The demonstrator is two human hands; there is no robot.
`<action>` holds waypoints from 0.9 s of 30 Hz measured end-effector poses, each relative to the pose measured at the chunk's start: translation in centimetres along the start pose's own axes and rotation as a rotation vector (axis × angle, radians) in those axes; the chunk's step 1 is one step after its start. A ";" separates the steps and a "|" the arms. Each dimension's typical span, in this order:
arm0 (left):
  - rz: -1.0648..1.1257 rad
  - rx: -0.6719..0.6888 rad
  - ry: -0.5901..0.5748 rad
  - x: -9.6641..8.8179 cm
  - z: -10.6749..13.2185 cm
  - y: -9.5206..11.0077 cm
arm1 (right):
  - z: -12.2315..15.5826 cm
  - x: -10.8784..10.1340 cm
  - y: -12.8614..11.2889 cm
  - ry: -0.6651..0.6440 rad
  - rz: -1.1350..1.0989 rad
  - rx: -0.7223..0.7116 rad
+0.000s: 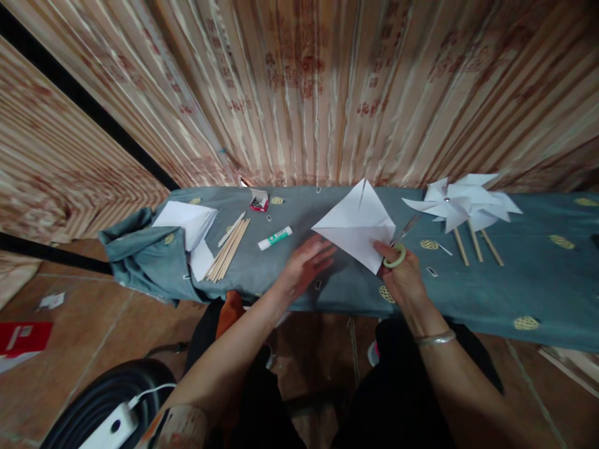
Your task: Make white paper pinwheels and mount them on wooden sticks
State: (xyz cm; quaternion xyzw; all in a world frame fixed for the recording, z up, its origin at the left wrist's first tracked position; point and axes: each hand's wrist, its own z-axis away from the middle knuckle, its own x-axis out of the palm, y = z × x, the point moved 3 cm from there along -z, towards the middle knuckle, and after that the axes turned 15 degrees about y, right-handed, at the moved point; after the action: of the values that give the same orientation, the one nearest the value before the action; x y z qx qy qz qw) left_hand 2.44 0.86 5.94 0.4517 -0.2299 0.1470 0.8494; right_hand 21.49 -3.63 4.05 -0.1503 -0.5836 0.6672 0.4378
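Note:
A white square of paper [353, 221], turned corner-up, is held above the cloth; it has a crease across its middle and a slit running in from the top corner. My right hand [400, 271] grips scissors [394, 254] with pale green handles, their blades pointing up and right beside the paper. The thumb of that hand lies over the sheet's lower right part. Just below the paper's left corner, my left hand [306, 262] is open with its fingers stretched out; whether it touches the sheet I cannot tell.
Finished paper pinwheels [468, 202] on sticks lie at the right. To the left are a glue stick [275, 238], a small red box of pins [259, 201], wooden sticks [229, 251] and stacked white paper [187, 219]. A green patterned cloth [468, 293] covers the bench.

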 end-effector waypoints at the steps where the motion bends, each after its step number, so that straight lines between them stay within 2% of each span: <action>1: 0.003 -0.029 -0.011 0.3 0.1 -0.5 | 0.1 0.3 0.1 -0.008 0.003 -0.023; 4: 0.055 -0.081 0.018 1.0 -0.1 -1.5 | 0.7 0.9 0.8 -0.040 0.013 -0.037; 6: 0.098 -0.085 0.118 1.3 -0.5 -1.7 | 1.1 1.3 1.3 -0.074 0.030 -0.018; 9: 0.133 -0.066 0.284 1.3 -1.1 -1.3 | 1.6 1.4 1.5 -0.119 0.097 -0.023; 12: 0.168 -0.019 0.360 1.2 -1.6 -0.1 | 2.1 0.7 0.9 -0.144 0.210 -0.038; 14: 0.200 0.037 0.376 1.1 -1.7 1.0 | 2.5 0.1 0.6 -0.217 0.285 -0.019; 18: 0.215 0.179 0.347 1.0 -1.7 2.9 | 3.6 -1.0 0.4 -0.487 0.413 0.074; 22: 0.185 0.274 0.312 1.0 -1.7 3.6 | 4.7 -1.6 1.0 -0.704 0.509 0.110; 27: 0.173 0.261 0.338 1.2 -1.8 3.5 | 5.2 -1.5 1.8 -0.768 0.559 0.141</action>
State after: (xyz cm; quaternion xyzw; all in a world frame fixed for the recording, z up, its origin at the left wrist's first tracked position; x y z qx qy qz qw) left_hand 2.32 4.37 8.10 0.5055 -0.1013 0.3213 0.7943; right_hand 17.90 -8.01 3.37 -0.0143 -0.5938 0.8045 0.0032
